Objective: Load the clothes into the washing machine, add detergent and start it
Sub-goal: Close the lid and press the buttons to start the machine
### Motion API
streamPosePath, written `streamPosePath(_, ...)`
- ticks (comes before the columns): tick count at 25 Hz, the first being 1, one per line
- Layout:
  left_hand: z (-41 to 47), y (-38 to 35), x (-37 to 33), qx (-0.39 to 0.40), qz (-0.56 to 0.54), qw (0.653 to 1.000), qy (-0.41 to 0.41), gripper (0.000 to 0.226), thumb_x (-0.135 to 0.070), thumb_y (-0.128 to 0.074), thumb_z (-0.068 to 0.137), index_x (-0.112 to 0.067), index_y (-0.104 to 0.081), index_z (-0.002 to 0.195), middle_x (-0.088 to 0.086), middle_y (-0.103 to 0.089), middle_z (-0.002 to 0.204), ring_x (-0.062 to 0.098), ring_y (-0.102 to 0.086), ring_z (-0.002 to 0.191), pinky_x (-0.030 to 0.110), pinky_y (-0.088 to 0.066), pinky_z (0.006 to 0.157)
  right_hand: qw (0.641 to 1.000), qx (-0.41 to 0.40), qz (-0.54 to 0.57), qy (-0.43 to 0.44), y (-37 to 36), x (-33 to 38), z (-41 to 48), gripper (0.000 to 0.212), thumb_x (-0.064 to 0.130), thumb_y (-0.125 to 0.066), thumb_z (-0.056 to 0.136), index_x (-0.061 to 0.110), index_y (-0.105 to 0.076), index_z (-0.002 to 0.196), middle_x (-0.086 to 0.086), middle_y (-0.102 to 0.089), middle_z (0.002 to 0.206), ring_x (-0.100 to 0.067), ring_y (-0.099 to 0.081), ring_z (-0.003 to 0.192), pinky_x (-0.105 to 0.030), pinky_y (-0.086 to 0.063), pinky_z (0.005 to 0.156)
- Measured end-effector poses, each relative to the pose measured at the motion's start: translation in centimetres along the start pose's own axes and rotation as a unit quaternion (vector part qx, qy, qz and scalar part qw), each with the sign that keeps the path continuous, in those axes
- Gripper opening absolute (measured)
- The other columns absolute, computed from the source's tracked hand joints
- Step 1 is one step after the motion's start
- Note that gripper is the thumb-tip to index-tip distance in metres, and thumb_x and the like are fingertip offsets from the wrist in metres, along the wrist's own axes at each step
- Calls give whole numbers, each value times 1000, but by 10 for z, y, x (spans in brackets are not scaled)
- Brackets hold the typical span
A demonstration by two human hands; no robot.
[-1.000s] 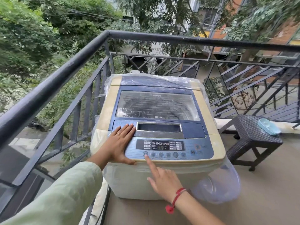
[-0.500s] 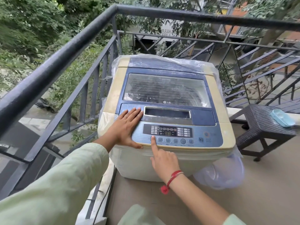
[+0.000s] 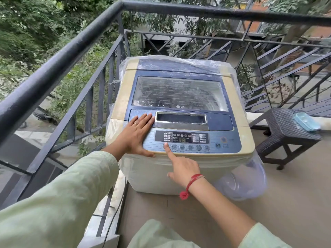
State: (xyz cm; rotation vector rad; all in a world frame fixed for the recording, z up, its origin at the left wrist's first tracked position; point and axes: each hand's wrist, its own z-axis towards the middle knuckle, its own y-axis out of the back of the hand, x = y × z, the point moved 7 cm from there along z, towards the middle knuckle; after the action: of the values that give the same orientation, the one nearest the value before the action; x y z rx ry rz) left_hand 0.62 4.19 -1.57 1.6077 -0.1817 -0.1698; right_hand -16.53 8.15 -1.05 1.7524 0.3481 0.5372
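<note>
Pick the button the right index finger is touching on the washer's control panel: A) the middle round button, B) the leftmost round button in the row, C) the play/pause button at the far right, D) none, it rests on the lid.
B: the right hand points its index fingertip onto the leftmost round button of the control panel row.

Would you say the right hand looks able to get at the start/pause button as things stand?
Probably yes: the right hand has its index fingertip on the leftmost button, and the start/pause button lies further right on the same control panel, uncovered, nothing between.
</note>
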Motion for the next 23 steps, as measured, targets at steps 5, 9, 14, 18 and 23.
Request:
streamPosePath(5,-1,3,-2,-6,-10,1000,-3,136,-95,-40,50,-12,-1,151,7,-2,158,22,0,146,44,-4,119,998,-24,65,-5,-2,-20,-28,94,43,-53,88,34,25,141,-9,-63,105,-32,-63,94,-40,-48,79)
streamPosePath(9,0,0,-2,-10,-11,1000,-5,136,-94,-42,51,-12,-2,151,7,-2,158,21,0,146,44,-4,119,994,-47,66,-74,-3,-50,-47,94,43,-50,89,22,24,143,-10,-65,105,-31,-63,95,-37,-47,76)
streamPosePath(14,1,1,-1,-4,-8,1000,-7,136,-94,-44,51,-12,-1,151,6,-1,159,20,2,146,42,-1,119,994,-29,82,-64,-1,-68,-42,94,40,-51,90,26,26,142,-8,-64,105,-30,-63,92,-37,-48,76)
streamPosePath(18,1,1,-1,-3,-5,1000,-8,137,-93,-46,51,-12,0,151,6,-1,159,20,2,146,43,-2,119,996,-7,77,-39,0,-70,-35,92,39,-50,91,26,25,143,-6,-61,110,-27,-62,93,-36,-47,78)
streamPosePath(23,3,0,-1,-2,-7,1000,-6,137,-94,-44,51,-12,0,151,6,-2,158,21,1,146,43,-3,119,999,-29,-33,-13,1,-57,-37,83,35,-43,95,22,25,141,-4,-56,114,-26,-59,99,-39,-46,82)
